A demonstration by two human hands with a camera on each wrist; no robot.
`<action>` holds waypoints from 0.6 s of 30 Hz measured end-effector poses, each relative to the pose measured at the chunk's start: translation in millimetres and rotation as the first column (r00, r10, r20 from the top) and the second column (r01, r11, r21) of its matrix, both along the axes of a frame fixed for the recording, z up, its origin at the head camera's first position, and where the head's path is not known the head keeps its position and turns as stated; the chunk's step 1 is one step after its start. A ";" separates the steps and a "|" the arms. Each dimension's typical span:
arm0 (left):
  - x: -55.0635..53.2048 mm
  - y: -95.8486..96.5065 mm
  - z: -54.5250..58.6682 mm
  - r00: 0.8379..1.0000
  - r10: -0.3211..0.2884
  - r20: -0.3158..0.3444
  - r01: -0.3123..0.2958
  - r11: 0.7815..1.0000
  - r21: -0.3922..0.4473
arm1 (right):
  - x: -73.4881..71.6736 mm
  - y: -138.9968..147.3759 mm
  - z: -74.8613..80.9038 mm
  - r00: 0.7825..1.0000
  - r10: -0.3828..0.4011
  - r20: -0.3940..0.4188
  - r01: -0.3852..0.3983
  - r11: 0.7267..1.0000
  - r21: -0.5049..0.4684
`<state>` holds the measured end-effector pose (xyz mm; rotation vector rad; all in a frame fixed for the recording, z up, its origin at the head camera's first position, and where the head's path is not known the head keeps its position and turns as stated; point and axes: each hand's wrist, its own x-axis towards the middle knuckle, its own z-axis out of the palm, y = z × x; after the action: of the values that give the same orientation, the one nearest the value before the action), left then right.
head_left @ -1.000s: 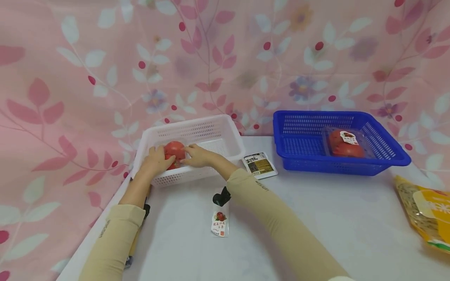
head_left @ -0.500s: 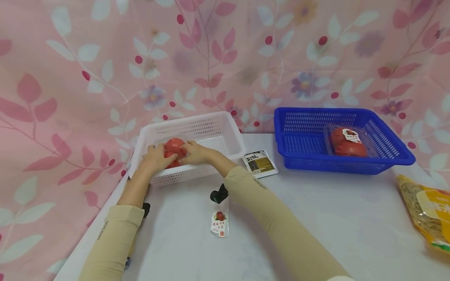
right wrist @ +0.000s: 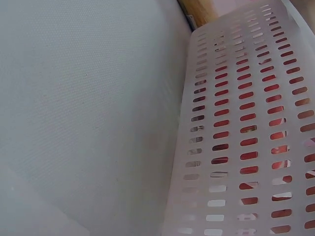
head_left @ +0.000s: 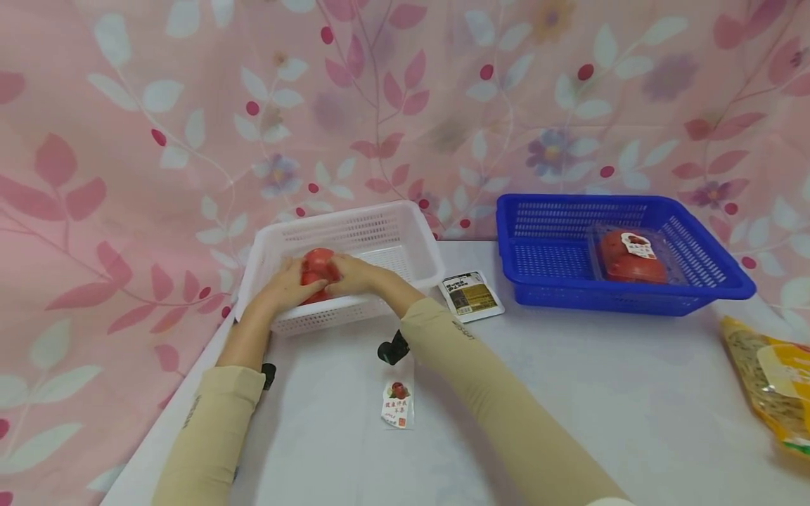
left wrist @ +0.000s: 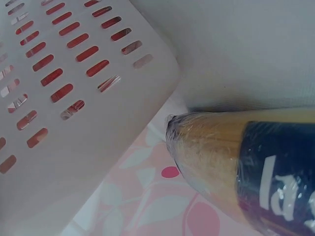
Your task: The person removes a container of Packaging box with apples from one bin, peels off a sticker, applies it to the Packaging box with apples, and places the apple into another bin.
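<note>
Inside the near left part of the white basket (head_left: 411, 242), both hands reach around round red fruits (head_left: 320, 260). My left hand (head_left: 283, 287) grips them from the left, its thumb across the front. From the right, my right hand (head_left: 356, 274) curls its fingers over their side. The lower fruits are partly hidden by the hands. Through the slots of the white basket (left wrist: 88, 123) in the left wrist view, red surfaces and glints of clear plastic show. The right wrist view shows the slotted side of the same basket (right wrist: 231, 162), with red behind it.
A blue basket (head_left: 607, 299) at right holds a clear pack of red fruits (head_left: 633, 267). Between the baskets lies a flat packet (head_left: 471, 295). A fruit sticker strip (head_left: 397, 404) lies in front, a yellow bag (head_left: 775, 386) far right. A wrapped yellow package (left wrist: 211, 142) sits beside the white basket.
The hands have closed in on the red fruits, the right hand's fingers drawing nearer to the left hand. The baskets and other items stay put; the head view shifted slightly.
</note>
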<state>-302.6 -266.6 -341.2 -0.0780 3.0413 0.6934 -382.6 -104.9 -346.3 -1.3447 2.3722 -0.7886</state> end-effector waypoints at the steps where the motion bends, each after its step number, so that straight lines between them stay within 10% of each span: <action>1: -0.6 0.0 -0.4 1.000 -0.013 -0.013 0.013 1.000 0.003 | -1.1 -0.4 -0.5 1.000 0.004 -0.010 -0.004 1.000 -0.005; 18: -8.7 -4.6 -6.1 0.998 -0.055 -0.022 0.056 0.995 0.083 | -7.1 -4.7 -6.4 0.999 -0.032 -0.009 0.032 0.999 0.035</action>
<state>-311.3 -271.2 -347.3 0.0149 3.0157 0.8210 -389.8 -109.7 -352.7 -1.3017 2.4081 -0.7485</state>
